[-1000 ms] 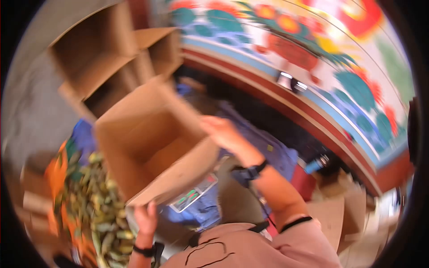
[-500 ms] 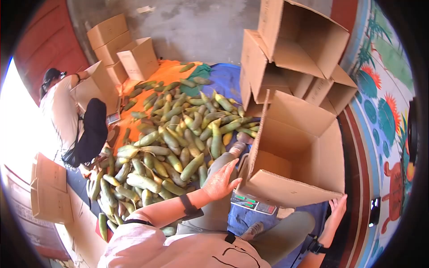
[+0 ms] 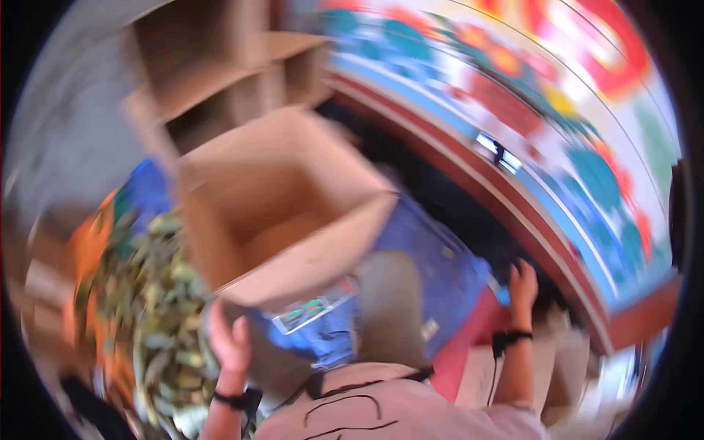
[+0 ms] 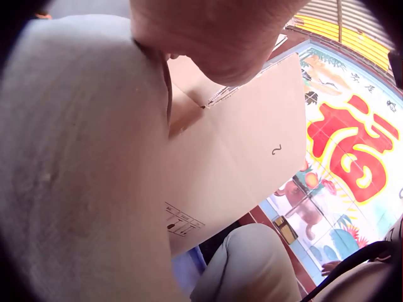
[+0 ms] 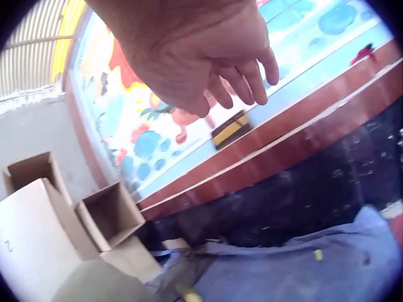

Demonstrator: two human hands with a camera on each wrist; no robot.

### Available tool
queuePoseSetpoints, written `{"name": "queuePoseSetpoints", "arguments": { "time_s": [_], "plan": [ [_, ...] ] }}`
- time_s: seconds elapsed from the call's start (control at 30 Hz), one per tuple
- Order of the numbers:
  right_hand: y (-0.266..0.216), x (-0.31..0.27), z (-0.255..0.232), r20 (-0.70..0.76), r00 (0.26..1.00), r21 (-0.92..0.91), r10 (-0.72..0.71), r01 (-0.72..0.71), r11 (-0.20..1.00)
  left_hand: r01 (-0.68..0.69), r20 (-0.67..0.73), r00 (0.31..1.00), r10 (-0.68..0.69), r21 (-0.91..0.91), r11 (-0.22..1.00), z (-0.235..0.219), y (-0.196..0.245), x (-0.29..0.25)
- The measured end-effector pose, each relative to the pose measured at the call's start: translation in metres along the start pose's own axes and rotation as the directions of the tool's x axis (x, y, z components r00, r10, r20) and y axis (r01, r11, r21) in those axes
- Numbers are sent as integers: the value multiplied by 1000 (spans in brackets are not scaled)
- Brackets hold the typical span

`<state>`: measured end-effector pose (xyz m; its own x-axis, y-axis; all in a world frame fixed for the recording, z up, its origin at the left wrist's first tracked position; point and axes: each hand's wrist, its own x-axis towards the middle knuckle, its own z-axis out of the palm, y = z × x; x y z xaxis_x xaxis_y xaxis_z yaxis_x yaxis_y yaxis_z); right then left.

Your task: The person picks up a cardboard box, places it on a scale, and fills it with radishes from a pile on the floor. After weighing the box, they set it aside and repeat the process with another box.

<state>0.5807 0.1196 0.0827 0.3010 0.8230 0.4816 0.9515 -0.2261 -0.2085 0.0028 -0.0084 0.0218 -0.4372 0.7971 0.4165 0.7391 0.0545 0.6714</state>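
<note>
The head view is blurred by motion. A large open cardboard box [image 3: 220, 227] stands in front of me on a scale [image 3: 308, 314] with a lit display. My left hand [image 3: 229, 339] is just below the box's near flap, fingers up and holding nothing; whether it touches the flap is unclear. In the left wrist view the left hand [image 4: 220, 38] hangs over my grey-trousered knee [image 4: 75, 176] beside the box's side [image 4: 252, 145]. My right hand [image 3: 522, 282] reaches out to the right, apart from the box. In the right wrist view the right hand [image 5: 208, 56] is empty, fingers loosely curled.
A pile of green cucumbers [image 3: 147, 323] lies left on orange cloth. Empty open boxes [image 3: 213, 73] are stacked behind the big one. A blue tarp [image 3: 433, 271] covers the floor toward the painted wall [image 3: 557, 110] and its red base. Flat cardboard lies at lower right.
The head view swung from the cucumber pile back to the box and wall. My right hand left the box and moved out to the right. My left hand stays low by the near flap.
</note>
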Motion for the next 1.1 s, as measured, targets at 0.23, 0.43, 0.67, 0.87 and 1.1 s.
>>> {"name": "queuePoseSetpoints", "arguments": {
  "time_s": [0.23, 0.43, 0.67, 0.87, 1.1],
  "plan": [
    [140, -102, -69, -326, 887, -535, 326, -458, 710, -217, 73, 976, 207, 205, 954, 14, -9, 6],
    [157, -159, -103, -106, 693, -482, 713, -663, 573, -187, 91, 981, 170, 236, 954, 17, -11, 0],
    [181, -140, -83, 179, 745, -409, 643, -538, 737, -188, 77, 982, 174, 249, 950, 15, 0, -1],
    [142, -125, -74, 227, 755, -476, 615, -464, 747, -227, 73, 974, 215, 275, 934, 13, -8, -2],
    [113, -123, -74, 154, 726, -467, 671, -545, 697, -228, 81, 974, 213, 301, 926, 13, -7, 0]
  ]
}}
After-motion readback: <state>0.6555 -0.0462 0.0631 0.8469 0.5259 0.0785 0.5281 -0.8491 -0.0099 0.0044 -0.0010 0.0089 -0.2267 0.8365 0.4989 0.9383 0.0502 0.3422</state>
